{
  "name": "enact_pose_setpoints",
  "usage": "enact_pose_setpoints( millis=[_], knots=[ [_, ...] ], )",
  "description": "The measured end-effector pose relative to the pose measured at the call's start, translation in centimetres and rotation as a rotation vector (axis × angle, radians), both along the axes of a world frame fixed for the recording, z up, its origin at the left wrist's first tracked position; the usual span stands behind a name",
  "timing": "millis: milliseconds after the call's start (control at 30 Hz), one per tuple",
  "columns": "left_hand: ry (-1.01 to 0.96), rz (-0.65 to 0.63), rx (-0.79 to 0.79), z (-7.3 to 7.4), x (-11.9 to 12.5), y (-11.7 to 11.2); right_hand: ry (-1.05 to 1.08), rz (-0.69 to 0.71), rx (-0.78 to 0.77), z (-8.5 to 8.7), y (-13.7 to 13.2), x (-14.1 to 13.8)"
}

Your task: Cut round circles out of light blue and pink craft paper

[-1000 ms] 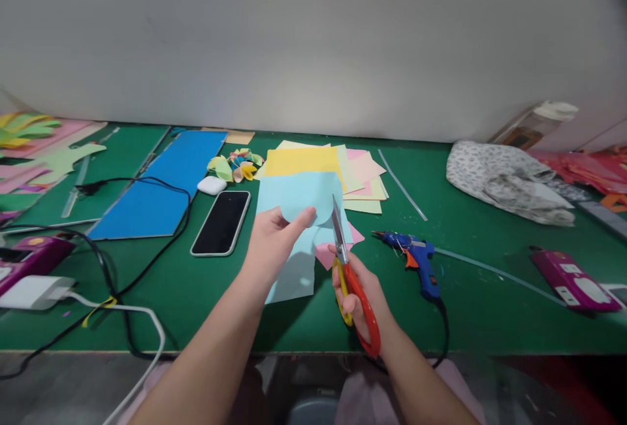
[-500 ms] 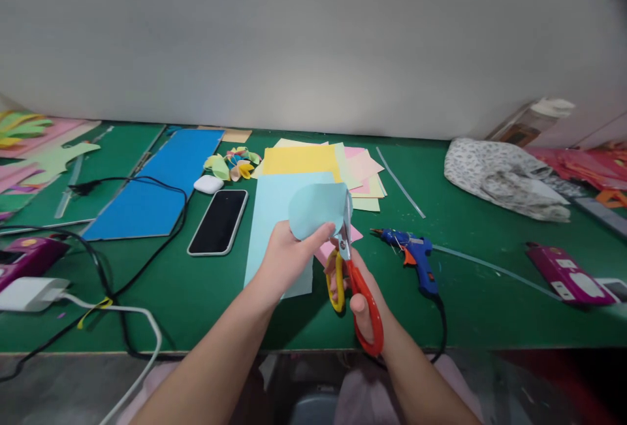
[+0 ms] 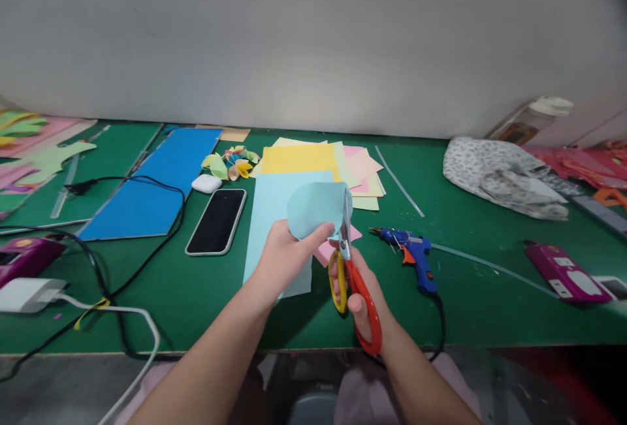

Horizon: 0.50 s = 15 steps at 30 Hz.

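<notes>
Between thumb and fingers, my left hand [image 3: 290,245] pinches a rounded piece of light blue paper [image 3: 313,206]. My right hand [image 3: 365,291] grips scissors [image 3: 365,301] with one red and one yellow handle, the thumb through the red loop and fingers in the yellow one. The blades point away from me and meet the right side of the paper piece. Below it lies a larger light blue sheet [image 3: 277,193] with an uneven lower edge. A pink paper scrap [image 3: 323,254] shows partly behind my hands.
Yellow paper [image 3: 298,158] tops a pastel stack. A blue glue gun [image 3: 414,252] with a glue stick lies right, a phone [image 3: 216,222] left. Further left are blue board [image 3: 157,183] and cables [image 3: 105,294]. Small paper flowers [image 3: 232,162] sit behind the phone; a patterned cloth [image 3: 497,173] lies far right.
Both hands, the paper and the scissors keep nearly the same position. The whole view has shifted very slightly.
</notes>
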<state>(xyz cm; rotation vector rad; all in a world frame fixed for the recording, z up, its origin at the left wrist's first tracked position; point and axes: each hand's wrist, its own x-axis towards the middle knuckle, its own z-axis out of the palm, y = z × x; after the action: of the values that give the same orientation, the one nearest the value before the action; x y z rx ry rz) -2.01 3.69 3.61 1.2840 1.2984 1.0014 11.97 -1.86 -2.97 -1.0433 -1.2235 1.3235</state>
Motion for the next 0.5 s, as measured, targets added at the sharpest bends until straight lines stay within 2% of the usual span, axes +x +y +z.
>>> enact_pose_setpoints(
  millis=[267,500],
  knots=[
    [0.01,0.027,0.007,-0.15,-0.26,0.22,0.093,0.002,-0.031,0.63,-0.16,-0.29],
    [0.095,0.063,0.062,0.36,-0.63,0.43,0.113,0.016,-0.05,0.49,-0.24,-0.18]
  ],
)
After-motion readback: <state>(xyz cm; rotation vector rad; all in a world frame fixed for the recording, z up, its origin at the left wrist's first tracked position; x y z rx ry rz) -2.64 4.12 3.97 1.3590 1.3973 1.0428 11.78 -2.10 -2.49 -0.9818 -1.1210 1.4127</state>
